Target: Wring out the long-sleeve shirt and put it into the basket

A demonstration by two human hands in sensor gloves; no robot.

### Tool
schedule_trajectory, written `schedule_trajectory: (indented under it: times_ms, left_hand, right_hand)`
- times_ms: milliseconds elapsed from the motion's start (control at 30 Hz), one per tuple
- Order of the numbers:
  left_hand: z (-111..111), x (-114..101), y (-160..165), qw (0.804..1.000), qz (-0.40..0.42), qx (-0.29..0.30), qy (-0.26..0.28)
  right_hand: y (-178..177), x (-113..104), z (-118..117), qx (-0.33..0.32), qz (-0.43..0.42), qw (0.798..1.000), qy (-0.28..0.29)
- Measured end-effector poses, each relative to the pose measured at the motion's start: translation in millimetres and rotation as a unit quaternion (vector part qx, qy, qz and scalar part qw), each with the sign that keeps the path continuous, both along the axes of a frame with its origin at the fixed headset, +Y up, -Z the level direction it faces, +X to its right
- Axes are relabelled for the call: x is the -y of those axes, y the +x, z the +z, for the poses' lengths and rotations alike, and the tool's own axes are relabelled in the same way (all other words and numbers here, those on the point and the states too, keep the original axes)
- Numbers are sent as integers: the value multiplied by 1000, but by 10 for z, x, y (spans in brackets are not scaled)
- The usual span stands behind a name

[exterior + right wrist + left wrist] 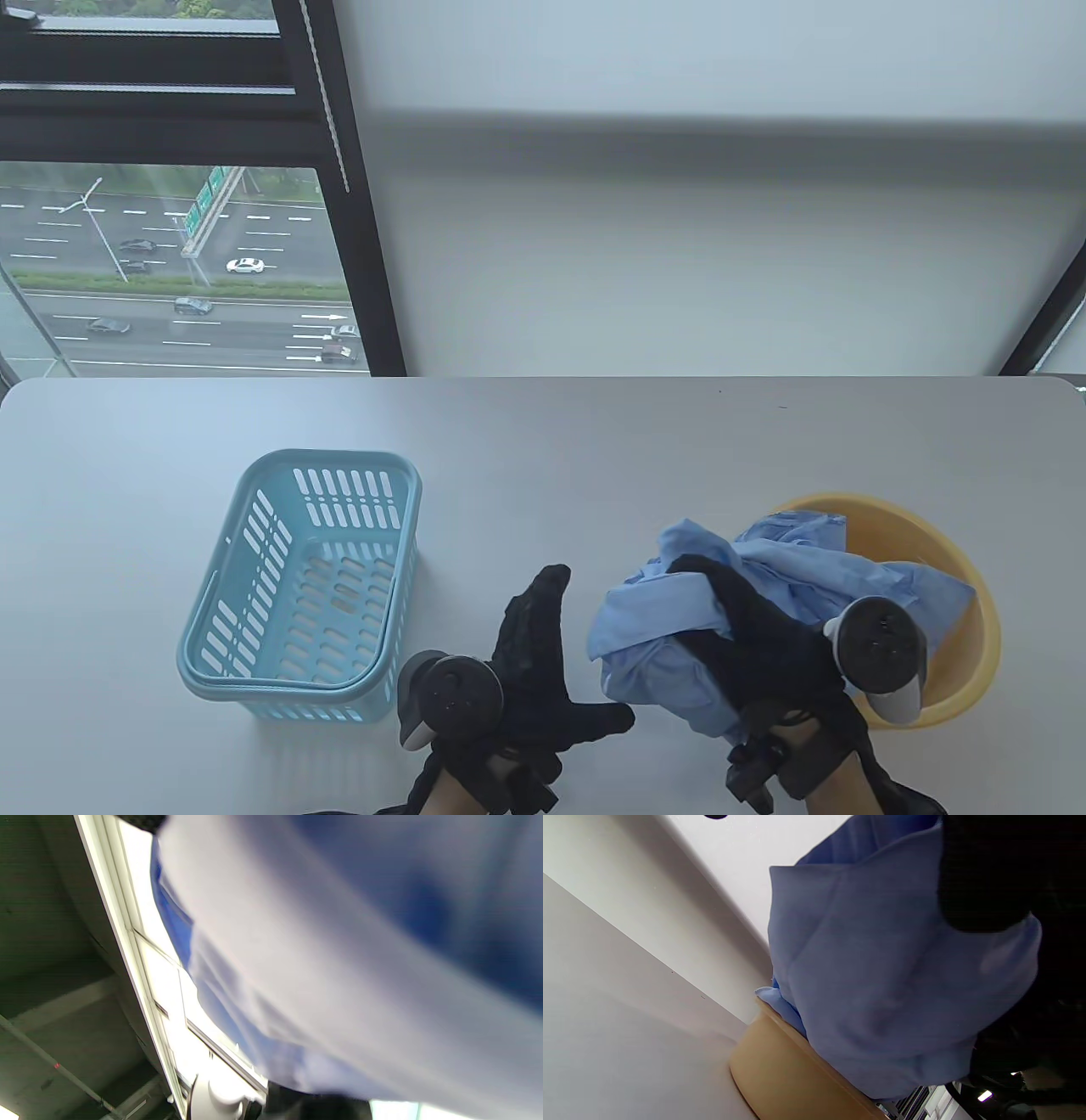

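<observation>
Right hand: your black-gloved right hand curls its fingers over the top of the crumpled light-blue long-sleeve shirt and grips it in a bunch.
Left hand: your black-gloved left hand has hold of nothing; its fingers are spread straight, and the thumb points right toward the cloth, close to it or just touching, which the table view does not settle.
Shirt: it is lifted at the near left rim of the round yellow plastic basin, part of it trailing back into the bowl and part bulging out over the grey table.
Basket: the light-blue slotted plastic basket stands left of your left hand, well apart from the shirt, with nothing in it.
Risk, drips: if you carry the shirt left before twisting it, water probably falls on the table between basin and basket.
Risk, grip: one hand holds a loose bunch; a sleeve could slide free and drag, or catch the basin rim and tip it.
Risk, wringing: with the bundle partly outside the rim, twisting here may spill past the basin.
Hidden: the basin's inside and any water in it are covered by cloth and hand.
Hard to read: how wet the shirt is; the sleeves cannot be told from the body.
Wrist views: the right one is blurred cloth; the left shows blue cloth over the basin's rim.
</observation>
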State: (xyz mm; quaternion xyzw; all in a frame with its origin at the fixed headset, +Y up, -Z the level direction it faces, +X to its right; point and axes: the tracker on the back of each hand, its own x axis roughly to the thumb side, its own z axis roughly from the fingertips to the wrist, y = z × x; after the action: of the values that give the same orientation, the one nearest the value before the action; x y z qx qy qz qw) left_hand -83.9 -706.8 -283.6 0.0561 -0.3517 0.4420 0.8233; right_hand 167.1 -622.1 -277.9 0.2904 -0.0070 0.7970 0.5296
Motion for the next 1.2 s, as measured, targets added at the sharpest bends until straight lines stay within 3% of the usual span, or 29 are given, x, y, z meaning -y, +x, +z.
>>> schedule_trajectory:
  times_ms: [100,167,267,367,467,533,600,733,833,933,1200]
  left_hand:
    - [-37,119,74,996,70,9,-47]
    - [-75,219,60,991,108,-13,-74]
    - [-135,323,22,982,147,-33,-111]
    - [-183,412,-3,968,196,-32,-155]
    - [-204,468,-5,952,243,-18,-187]
    - [-207,477,-9,945,263,-15,-196]
    - [-209,477,-21,940,276,-17,-200]
    - [-216,479,-44,935,292,-19,-200]
    - [-212,462,-54,932,303,-16,-199]
    - [-200,424,-50,934,300,-6,-192]
    - [-177,385,-6,940,289,22,-181]
  right_hand:
    - [-195,103,26,-95,12,995,-30]
    - [-190,157,28,-132,-30,989,-54]
    - [-46,175,-6,-131,-114,983,-65]
    - [215,132,-22,-49,-113,992,1]
    - [470,77,-13,41,-48,994,87]
    - [605,67,-13,76,30,993,85]
    - [721,114,-70,59,169,982,50]
    - [750,331,-162,70,264,962,-27]
    - [678,466,-250,109,365,923,-54]
    - [606,549,-317,131,417,898,-57]
    - [549,620,-378,212,457,863,-38]
